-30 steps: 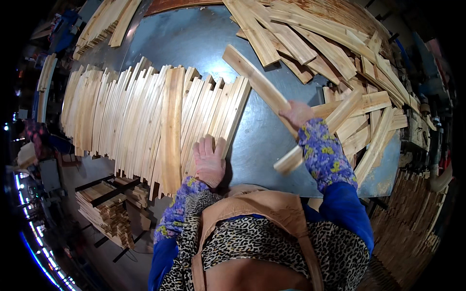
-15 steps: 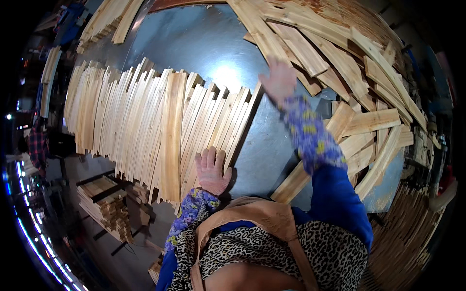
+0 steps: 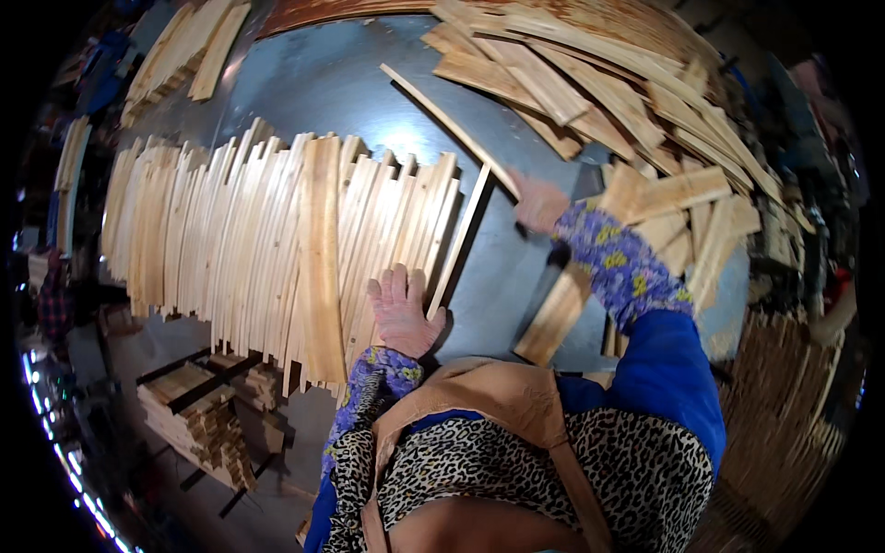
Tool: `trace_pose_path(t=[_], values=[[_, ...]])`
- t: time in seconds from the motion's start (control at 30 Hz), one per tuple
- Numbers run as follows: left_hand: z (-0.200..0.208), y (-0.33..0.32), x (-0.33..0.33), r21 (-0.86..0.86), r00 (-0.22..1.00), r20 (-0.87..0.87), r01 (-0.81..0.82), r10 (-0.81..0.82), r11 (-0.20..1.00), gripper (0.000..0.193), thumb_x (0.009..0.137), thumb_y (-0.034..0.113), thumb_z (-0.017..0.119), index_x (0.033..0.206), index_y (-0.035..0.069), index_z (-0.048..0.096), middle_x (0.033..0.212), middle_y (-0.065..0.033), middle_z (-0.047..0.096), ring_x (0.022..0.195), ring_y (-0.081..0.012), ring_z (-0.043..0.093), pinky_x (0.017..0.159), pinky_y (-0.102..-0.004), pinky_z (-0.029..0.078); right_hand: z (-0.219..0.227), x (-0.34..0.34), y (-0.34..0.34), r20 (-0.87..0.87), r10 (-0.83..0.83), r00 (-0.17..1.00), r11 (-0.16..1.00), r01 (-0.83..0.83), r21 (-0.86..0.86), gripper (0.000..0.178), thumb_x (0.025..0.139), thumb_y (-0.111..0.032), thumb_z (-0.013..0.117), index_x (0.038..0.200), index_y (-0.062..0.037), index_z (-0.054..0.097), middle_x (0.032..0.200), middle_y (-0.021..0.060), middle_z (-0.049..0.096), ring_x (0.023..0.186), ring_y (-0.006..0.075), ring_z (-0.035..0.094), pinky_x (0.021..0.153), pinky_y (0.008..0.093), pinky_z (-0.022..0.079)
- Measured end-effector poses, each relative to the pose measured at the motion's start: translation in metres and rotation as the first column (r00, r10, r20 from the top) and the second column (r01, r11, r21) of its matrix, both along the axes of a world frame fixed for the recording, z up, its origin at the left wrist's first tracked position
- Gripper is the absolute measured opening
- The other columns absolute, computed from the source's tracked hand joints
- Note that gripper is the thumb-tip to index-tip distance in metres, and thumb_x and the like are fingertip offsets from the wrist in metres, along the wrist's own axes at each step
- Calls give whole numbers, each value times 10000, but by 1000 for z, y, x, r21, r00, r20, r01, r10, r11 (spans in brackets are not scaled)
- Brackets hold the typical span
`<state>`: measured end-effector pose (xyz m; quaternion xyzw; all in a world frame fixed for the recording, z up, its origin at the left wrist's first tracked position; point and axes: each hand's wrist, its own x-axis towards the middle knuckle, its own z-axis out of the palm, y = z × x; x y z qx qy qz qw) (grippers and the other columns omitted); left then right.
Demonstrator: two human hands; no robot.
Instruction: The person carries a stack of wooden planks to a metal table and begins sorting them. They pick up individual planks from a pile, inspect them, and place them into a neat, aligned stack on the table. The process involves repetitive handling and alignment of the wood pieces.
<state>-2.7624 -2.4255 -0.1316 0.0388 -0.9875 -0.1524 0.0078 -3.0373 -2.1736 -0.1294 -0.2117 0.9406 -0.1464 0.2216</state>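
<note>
A long row of wooden strips (image 3: 249, 230) stands packed side by side on the metal tabletop (image 3: 489, 304). My left hand (image 3: 403, 311), in a pale pink glove, lies flat with fingers stretched over the near ends of the strips at the row's right end. A wider board (image 3: 321, 249) lies across the top of the row. In my gloved right hand (image 3: 541, 205) is the near end of a thin wooden slat (image 3: 447, 126), slanting away to the far left. One loose strip (image 3: 461, 241) stands slightly apart from the row, its far end close to the held slat.
A jumbled pile of boards (image 3: 590, 101) covers the far right, with shorter boards (image 3: 678, 194) nearer my right arm. Another board stack (image 3: 198, 51) sits at the far left. Below the table's left edge stands a rack of stacked wood (image 3: 198, 396).
My right hand was blurred and spread near the pile; now it is lower and closed on a slat. The end strip has come apart from the row. My left hand stays on the strips.
</note>
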Motion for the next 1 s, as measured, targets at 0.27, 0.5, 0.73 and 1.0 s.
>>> trace_pose_path(t=[0.27,0.5,0.73,1.0], values=[[-18,-2,8,-20,998,62,-1,2,1000,757,922,456,700,1554,78,528,1635,-228,414,1551,-426,326,1303,-648,154,-16,261,-19,363,-465,807,828,542,-143,667,1016,-414,688,1529,-27,512,1140,263,754,1028,404,757,923,502,607],[-17,4,8,-161,983,181,15,14,987,898,929,607,692,1636,105,456,1704,-203,360,1605,-400,264,1325,-601,115,-44,283,-16,3,3,1000,953,-2,-304,502,934,-372,697,1339,-77,710,1281,197,713,1219,376,676,1031,473,551],[-14,5,7,-148,987,158,32,-8,988,914,911,595,715,1625,81,466,1693,-211,367,1589,-413,275,1313,-602,136,-51,222,93,346,-823,451,335,876,-347,645,969,-373,768,1447,5,554,1188,231,723,1107,392,713,982,463,576],[-4,20,1,-103,981,192,35,-15,994,881,920,613,696,1545,30,483,1584,-271,407,1474,-477,349,1223,-687,209,-49,296,-76,345,-113,932,947,206,-247,475,1062,-270,568,1461,-22,503,1186,146,720,1147,366,677,1141,498,508]])
